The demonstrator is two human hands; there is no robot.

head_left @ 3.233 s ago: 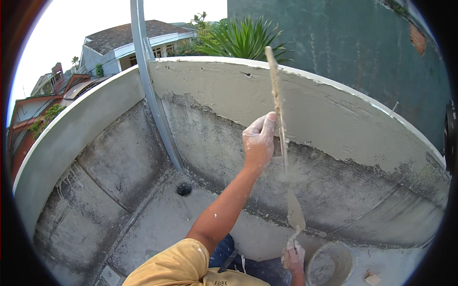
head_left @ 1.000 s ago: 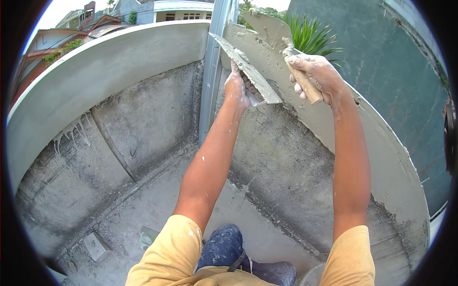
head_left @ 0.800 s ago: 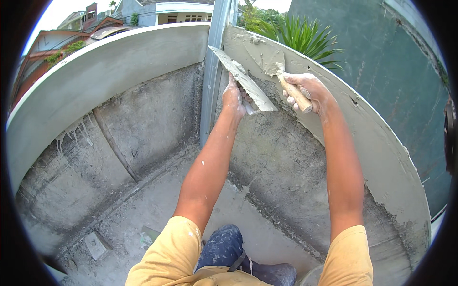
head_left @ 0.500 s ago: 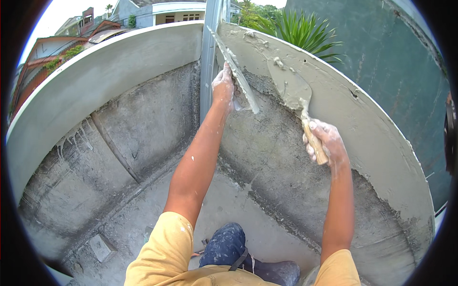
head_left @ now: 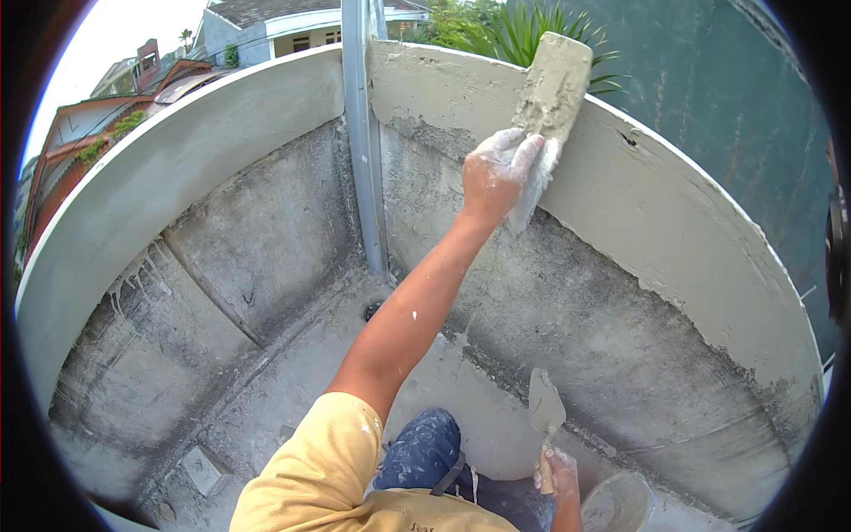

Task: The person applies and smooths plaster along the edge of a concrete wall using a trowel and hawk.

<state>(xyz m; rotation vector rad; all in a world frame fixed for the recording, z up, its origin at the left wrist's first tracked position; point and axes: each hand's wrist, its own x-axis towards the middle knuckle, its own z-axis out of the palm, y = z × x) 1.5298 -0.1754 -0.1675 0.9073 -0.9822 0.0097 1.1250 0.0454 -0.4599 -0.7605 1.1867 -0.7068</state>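
My left hand (head_left: pixel 501 173) grips a plastering trowel (head_left: pixel 554 84), raised against the top of the right-hand wall. Grey mortar covers the blade, and its handle is hidden inside my closed fingers. Behind it, a band of wet render (head_left: pixel 656 199) coats the upper wall. Low down near my knees, my right hand (head_left: pixel 560 470) is closed around the wooden handle of a pointed trowel (head_left: pixel 546 403), whose blade points up and is smeared with mortar. Beside that hand, close to the lower edge, stands a bucket (head_left: pixel 640 507), partly cut off from view.
A grey metal post (head_left: pixel 362 151) rises in the corner between the two walls. The left wall (head_left: pixel 275 230) is bare and stained below a smooth pale band (head_left: pixel 204 142). A block (head_left: pixel 206 472) lies on the floor at the left. Spiky leaves (head_left: pixel 532 31) grow beyond the wall.
The plastering trowel has swung right, away from the post, its mortar-covered face now showing. My right hand has dropped from the wall with the pointed trowel, down beside the bucket.
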